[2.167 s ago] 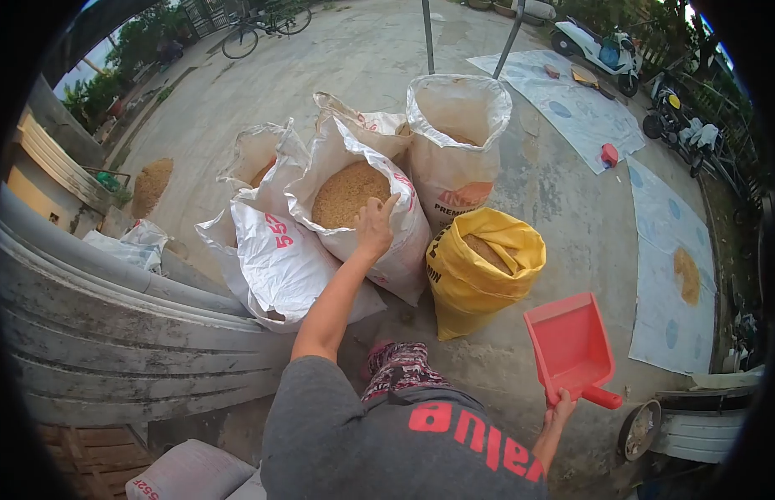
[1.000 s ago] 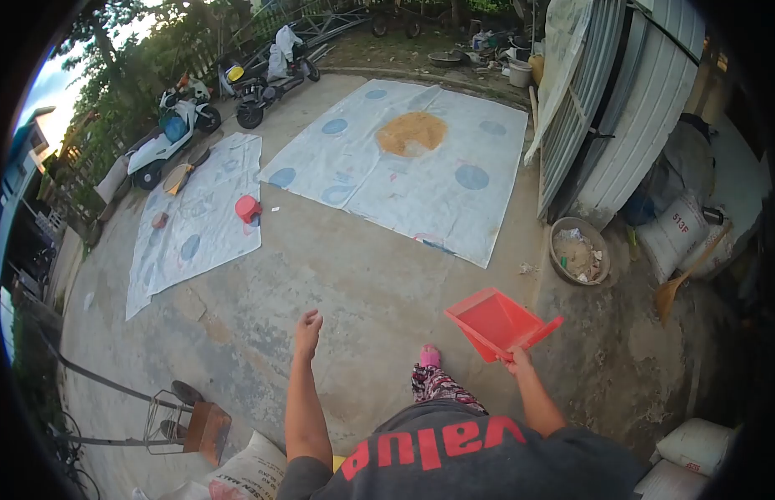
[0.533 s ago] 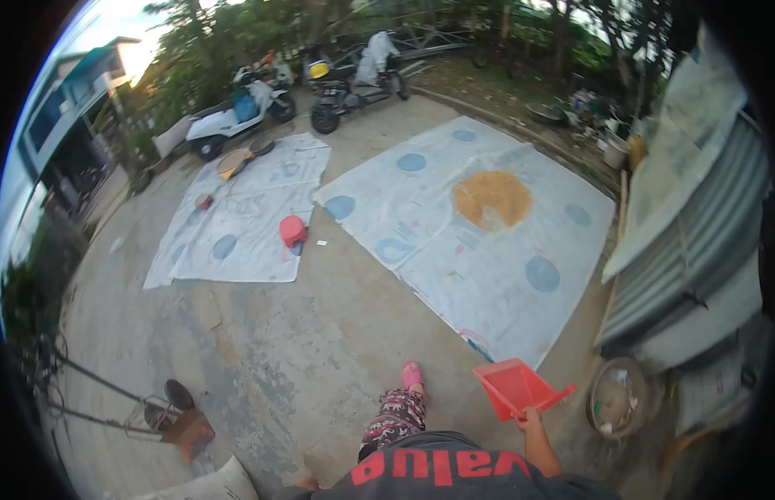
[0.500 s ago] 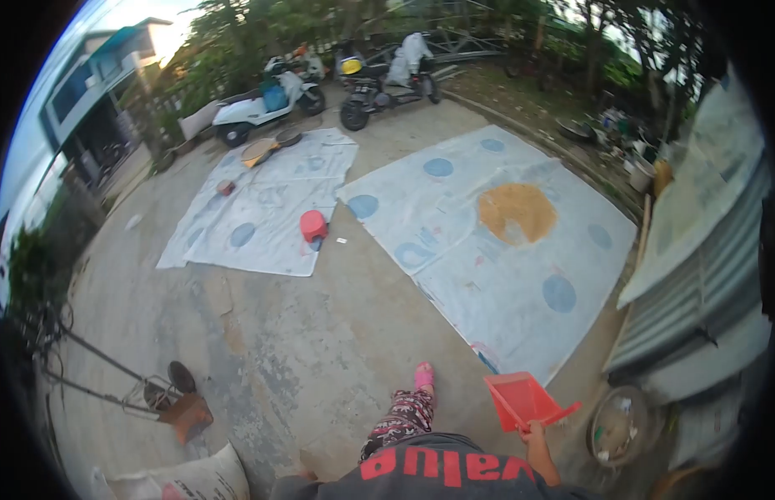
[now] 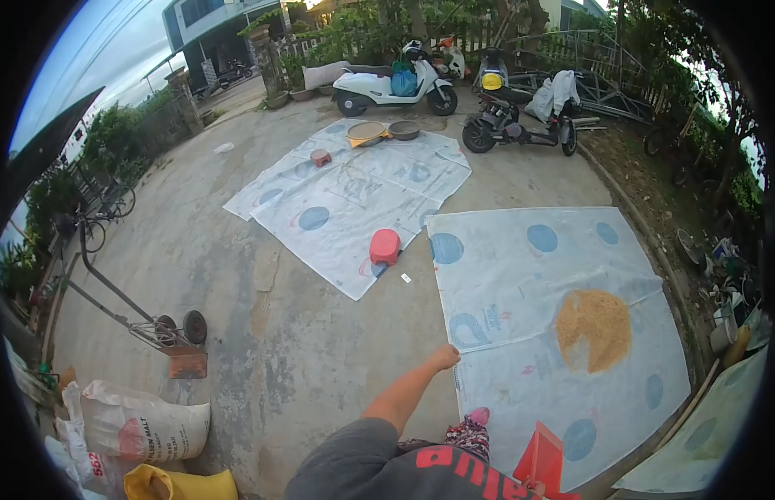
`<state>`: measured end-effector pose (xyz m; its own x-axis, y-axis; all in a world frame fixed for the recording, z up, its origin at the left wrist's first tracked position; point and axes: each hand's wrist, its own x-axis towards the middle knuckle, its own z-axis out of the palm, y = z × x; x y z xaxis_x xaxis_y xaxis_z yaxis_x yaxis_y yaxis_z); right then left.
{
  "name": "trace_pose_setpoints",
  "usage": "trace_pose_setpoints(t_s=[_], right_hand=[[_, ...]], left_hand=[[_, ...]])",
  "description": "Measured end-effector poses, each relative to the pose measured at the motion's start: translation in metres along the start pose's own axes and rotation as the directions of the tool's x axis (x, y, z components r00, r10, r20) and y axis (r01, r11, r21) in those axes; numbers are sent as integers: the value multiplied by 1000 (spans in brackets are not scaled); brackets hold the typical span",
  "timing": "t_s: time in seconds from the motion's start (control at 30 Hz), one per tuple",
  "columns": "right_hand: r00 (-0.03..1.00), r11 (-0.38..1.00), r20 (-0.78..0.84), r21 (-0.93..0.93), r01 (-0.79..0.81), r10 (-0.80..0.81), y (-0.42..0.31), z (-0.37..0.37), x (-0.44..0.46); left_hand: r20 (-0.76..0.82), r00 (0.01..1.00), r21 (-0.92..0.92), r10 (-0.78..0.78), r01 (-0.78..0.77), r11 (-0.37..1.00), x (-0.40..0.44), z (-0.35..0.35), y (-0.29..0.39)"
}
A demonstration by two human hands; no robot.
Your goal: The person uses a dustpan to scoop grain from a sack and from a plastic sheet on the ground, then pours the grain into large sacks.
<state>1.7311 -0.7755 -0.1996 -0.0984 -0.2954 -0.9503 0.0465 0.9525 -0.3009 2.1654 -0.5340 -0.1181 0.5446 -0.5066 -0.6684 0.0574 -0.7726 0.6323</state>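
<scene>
My right hand (image 5: 535, 487), low in the view and partly cut off by my shirt, is closed around a red plastic dustpan (image 5: 541, 457). My left arm reaches forward, and my left hand (image 5: 444, 357) appears in line with the left edge of the larger white tarp (image 5: 521, 387). Its fingers are curled; whether they hold anything is hidden, and I cannot tell if they touch the tarp. On that tarp lies a flat heap of golden grain (image 5: 608, 321) with a notch at its near side. My foot in a pink shoe (image 5: 480, 415) is beside the tarp's near-left part.
A second tarp (image 5: 354, 200) bears a red stool (image 5: 385, 247), a small brown stool (image 5: 321, 157) and round trays (image 5: 367, 131). A hand truck (image 5: 187, 354) and sacks (image 5: 154, 421) stand left. A white scooter (image 5: 387, 90) and a dark motorbike (image 5: 521, 125) are parked behind.
My view has swung left and I am nearer the larger tarp. My left arm has come into view, stretched forward. The dustpan stays in my right hand, now lower and more upright.
</scene>
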Motion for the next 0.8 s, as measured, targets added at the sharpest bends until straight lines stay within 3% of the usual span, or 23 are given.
trace_pose_setpoints(t_s=[0.03,0.07,0.13,0.2,0.23,0.27,0.3,0.33,0.37,0.4,0.43,0.47,0.5,0.53,0.57,0.6,0.63,0.67,0.7,0.73,0.77,0.8], right_hand=[[1000,1000,4,-3,-4,4,-20,18,10],[1000,1000,2,-2,-11,11,-37,30,19],[1000,1000,9,5,-16,16,-81,59,36],[999,1000,30,16,-20,19,-126,97,48],[999,999,31,33,-35,34,-138,109,52],[999,997,32,57,-46,44,-151,121,56],[998,995,35,81,-52,49,-167,135,59],[998,993,36,104,-56,52,-183,146,61],[998,991,33,123,-61,57,-198,154,70],[997,988,26,140,-69,66,-210,159,76],[997,984,16,158,-79,77,-215,159,83],[996,980,11,181,-86,86,-224,165,89],[996,973,5,213,-90,91,-233,171,92],[996,964,0,251,-92,95,-241,183,89],[997,961,-4,268,-70,74,-251,202,90],[998,957,-12,287,-53,59,-262,232,80],[1000,956,-19,294,-18,25,-272,257,73],[1000,952,-26,307,22,-15,-278,273,72],[999,949,-36,312,30,-19,-284,283,87],[998,943,-43,330,46,-34,-296,300,103],[999,935,-7,352,37,-37,-302,319,112],[999,925,18,377,35,-45,-310,321,114]], left_hand=[[114,993,-101,-11,22,995,18,-8,29],[121,992,-100,-17,30,995,39,-3,38],[-300,935,7,188,-195,981,87,11,57],[-434,879,118,198,-162,980,112,25,53],[-350,930,131,112,-70,989,113,20,52],[-165,986,103,5,12,995,126,13,41],[37,980,162,-198,190,968,163,17,12],[-18,996,334,-87,88,939,194,31,-37],[-41,930,89,-365,368,926,173,16,-22],[-16,985,269,-173,171,948,194,25,-76],[177,984,737,-27,-114,666,141,-11,-28],[39,992,658,-122,66,750,155,-2,-63],[42,989,792,-144,55,607,139,-16,-51],[126,986,825,-110,-42,564,147,-20,-75],[-2,890,593,-456,368,716,162,-17,-91],[-4,651,270,-759,731,626,158,-28,-78],[86,556,341,-827,763,549,167,-41,-76],[200,856,471,-476,342,813,156,-61,-66],[386,922,510,-34,-182,841,155,-87,-65],[420,908,538,-8,-242,807,205,-45,-209],[339,941,-270,10,87,959,252,-56,-182],[398,916,-215,37,53,975,300,-72,-162]])
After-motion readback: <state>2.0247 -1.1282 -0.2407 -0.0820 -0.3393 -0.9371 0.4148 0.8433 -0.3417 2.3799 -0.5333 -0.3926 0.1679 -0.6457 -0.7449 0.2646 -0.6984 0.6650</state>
